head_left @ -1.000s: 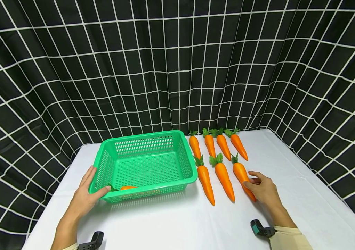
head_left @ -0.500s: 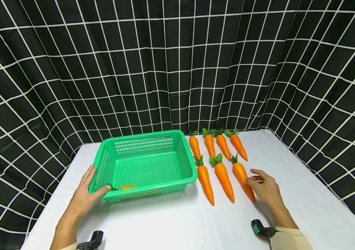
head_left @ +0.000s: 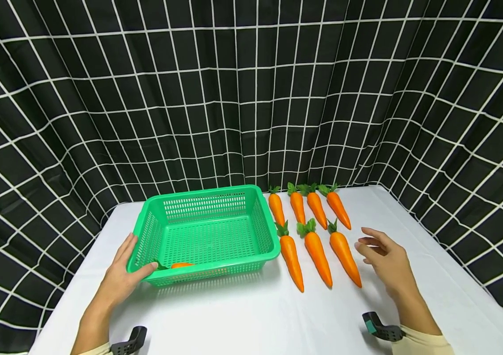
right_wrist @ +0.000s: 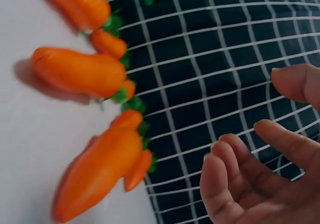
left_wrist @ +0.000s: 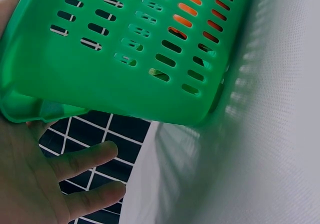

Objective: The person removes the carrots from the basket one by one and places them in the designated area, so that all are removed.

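Note:
My left hand (head_left: 120,281) holds the near left corner of a green plastic basket (head_left: 242,260), thumb over the rim and fingers along the outer left side. In the left wrist view, two of its fingers (left_wrist: 92,160) extend straight beside the basket wall. Inside the basket, a carrot (head_left: 182,265) lies against the near wall, mostly hidden. My right hand (head_left: 388,261) hovers with nothing in it, fingers loosely bent, just right of the front row's rightmost carrot (head_left: 345,259). Left of that carrot lie a middle carrot (head_left: 318,259) and another carrot (head_left: 292,261).
Behind the front row, several more carrots lie side by side, the rightmost carrot (head_left: 339,209) slanting. All their leafy ends point away from me. A white cloth (head_left: 233,315) covers the table. Black curtain (head_left: 251,98) with a white grid encloses the back and sides.
My right hand has come off the front row's rightmost carrot and drawn up and to the right. The left hand and basket stay put.

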Demonstrator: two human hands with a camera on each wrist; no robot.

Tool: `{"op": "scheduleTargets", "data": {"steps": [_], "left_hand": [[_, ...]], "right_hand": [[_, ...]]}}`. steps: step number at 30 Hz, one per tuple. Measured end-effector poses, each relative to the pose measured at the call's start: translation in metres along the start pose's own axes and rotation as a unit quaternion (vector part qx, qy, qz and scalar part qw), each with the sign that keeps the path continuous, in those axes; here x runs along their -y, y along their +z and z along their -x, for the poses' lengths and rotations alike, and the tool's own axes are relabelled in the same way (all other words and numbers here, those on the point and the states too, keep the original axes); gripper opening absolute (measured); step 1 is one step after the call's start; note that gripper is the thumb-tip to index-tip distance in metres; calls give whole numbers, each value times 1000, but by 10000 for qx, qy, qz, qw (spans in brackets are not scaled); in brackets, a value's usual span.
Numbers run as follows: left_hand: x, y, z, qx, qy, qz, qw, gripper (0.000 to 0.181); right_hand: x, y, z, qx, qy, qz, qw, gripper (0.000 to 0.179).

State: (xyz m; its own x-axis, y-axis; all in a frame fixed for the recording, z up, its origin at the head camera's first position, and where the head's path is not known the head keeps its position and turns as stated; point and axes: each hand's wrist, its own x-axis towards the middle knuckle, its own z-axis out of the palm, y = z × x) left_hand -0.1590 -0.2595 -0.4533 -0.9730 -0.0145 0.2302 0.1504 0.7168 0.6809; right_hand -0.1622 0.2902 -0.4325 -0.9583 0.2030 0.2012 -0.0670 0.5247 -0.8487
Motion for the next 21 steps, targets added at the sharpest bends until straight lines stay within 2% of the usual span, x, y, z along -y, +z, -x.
{"op": "scheduleTargets", "data": {"steps": [4,7,10,13,17,21], "left_hand": [[0,0,0,-6,21,26,10000,87],[1,0,0,2,21,37,10000,87],[1,-1,0,14,11,62,10000,87],[1,-2,0,28,0,92,10000,87],[0,-1,0,16,-30,77,10000,87],[-2,-2,0,26,-39,83,10000,87]], "right_hand": [[15,-6,6,80,-145,-565,9983,51],[25,-12,11,218,-139,-1161,9929,50],[35,-18,14,415,-225,-1832,9820,48],[45,-24,17,633,-499,-2338,9689,45],[54,-29,20,770,-839,-2743,9549,43],[61,-32,21,763,-950,-2914,9488,41]]}}
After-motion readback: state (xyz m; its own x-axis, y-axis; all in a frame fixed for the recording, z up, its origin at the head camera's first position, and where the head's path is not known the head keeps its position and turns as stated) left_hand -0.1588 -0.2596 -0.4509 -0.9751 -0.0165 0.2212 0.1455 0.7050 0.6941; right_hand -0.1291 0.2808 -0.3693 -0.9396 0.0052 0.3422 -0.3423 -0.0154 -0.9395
